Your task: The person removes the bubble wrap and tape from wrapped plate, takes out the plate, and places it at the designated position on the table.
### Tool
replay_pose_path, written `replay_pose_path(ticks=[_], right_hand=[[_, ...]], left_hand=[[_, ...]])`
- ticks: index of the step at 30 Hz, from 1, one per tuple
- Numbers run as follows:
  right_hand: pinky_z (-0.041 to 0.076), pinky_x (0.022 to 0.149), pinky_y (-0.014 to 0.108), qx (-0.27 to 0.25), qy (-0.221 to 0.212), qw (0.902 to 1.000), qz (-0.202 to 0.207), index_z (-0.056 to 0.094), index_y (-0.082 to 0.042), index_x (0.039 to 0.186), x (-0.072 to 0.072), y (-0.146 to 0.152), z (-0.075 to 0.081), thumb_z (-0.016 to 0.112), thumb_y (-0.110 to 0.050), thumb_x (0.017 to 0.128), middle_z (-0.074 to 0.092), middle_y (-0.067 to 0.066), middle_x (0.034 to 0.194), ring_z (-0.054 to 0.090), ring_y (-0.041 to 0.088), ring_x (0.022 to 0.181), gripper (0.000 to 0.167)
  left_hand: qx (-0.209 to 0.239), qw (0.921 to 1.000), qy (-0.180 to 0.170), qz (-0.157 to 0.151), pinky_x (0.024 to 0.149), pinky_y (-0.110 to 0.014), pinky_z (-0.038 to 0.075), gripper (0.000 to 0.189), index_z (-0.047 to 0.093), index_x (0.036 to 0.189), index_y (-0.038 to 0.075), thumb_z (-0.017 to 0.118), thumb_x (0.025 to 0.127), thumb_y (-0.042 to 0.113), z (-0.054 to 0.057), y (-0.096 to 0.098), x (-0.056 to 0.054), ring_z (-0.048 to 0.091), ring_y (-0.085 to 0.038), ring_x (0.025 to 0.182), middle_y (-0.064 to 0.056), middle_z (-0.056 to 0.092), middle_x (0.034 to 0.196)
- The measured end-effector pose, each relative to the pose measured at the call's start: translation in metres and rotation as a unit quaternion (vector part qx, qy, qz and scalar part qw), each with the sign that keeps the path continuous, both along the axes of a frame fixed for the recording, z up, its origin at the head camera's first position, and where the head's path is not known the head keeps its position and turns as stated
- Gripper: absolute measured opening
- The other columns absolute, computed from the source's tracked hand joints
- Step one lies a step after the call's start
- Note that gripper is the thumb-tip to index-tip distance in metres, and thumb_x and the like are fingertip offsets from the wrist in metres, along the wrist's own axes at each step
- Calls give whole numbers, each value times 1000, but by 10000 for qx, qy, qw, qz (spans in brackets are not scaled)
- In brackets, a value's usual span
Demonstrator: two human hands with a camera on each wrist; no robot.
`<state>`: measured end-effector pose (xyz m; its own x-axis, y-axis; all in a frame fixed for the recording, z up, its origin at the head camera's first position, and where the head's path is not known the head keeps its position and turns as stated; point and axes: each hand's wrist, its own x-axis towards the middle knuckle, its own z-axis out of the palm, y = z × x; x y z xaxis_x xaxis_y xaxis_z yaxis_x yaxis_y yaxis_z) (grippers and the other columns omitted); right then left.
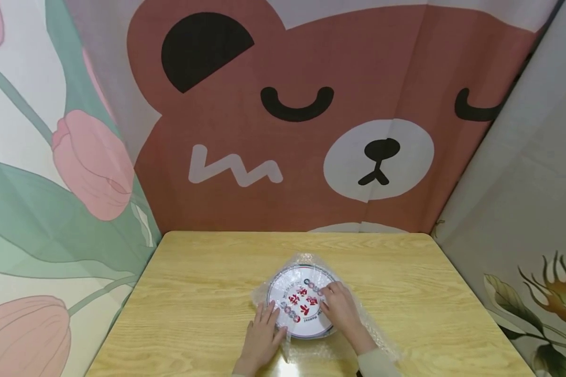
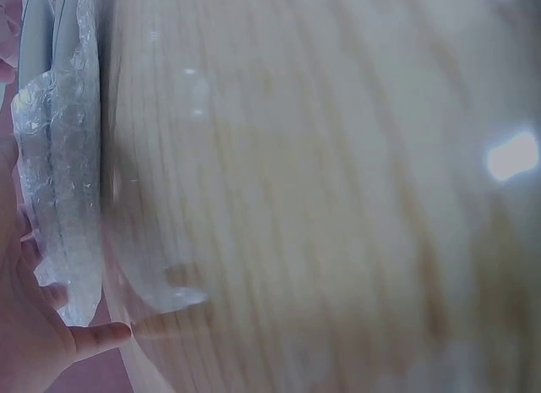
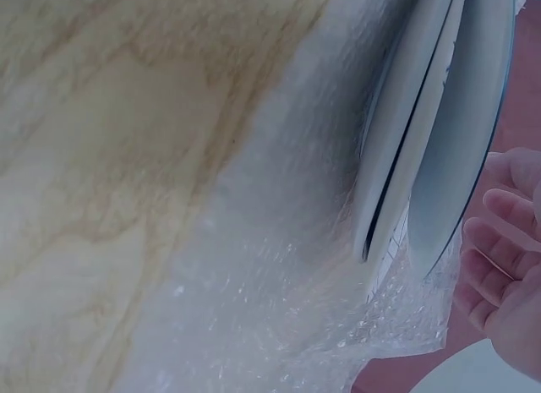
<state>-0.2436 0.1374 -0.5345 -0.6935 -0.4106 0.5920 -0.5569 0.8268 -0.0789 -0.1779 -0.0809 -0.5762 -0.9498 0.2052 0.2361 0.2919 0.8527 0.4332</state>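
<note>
A stack of white plates [image 1: 306, 325], the top one printed with red characters and a dark rim line, lies on a sheet of bubble wrap [image 1: 372, 330]. My left hand [image 1: 262, 335] rests at the near left rim with its fingers extended over the wrap. In the left wrist view, bubble wrap [image 2: 72, 173] covers the plates' edges beside that hand. Over the right part of the top plate is my right hand [image 1: 341, 308], fingers loosely bent. The right wrist view shows several stacked plate edges [image 3: 461, 148], with the fingers [image 3: 499, 245] beside the top rim, relaxed.
Everything lies on a light wood-grain table [image 1: 193, 309]. A curtain with a brown bear print [image 1: 226, 125] hangs behind its far edge. Tulip-patterned cloth [image 1: 94, 165] hangs at the left, and a pale flowered cloth [image 1: 523, 199] at the right.
</note>
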Motion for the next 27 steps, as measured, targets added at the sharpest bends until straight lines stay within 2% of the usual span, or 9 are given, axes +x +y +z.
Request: replay_pose_path(ticks=[3,14,21,27], right_hand=[[43,65,37,4,47,10000,40,62,-5,76,-2,-1,0,76,-11,60,53,7,78,49,23,75,23],[43,67,37,198,-371,9991,-52,62,-7,78,-2,-6,-2,75,-13,63,54,6,79,50,23,78,21],[43,67,38,210,-421,9989,23,64,-5,82,-5,-9,-3,75,-14,64,53,6,79,49,23,78,23],[43,71,38,197,-520,9984,86,64,-5,80,-5,-12,-6,76,-13,63,54,6,77,49,24,77,23]], left_hand=[[-39,10000,-11,10,85,-64,33,53,48,127,3,43,91,41,0,0,-1,22,-39,127,-13,35,138],[-35,10000,-52,-10,85,-64,32,54,48,127,2,43,91,41,1,0,-1,21,-40,127,-14,35,138],[-11,9999,98,-26,84,-64,33,52,49,125,1,45,90,39,0,0,-1,24,-42,126,-16,36,136],[-72,10000,5,-8,85,-63,33,53,48,127,2,43,91,41,-2,-1,-2,22,-40,127,-14,35,138]])
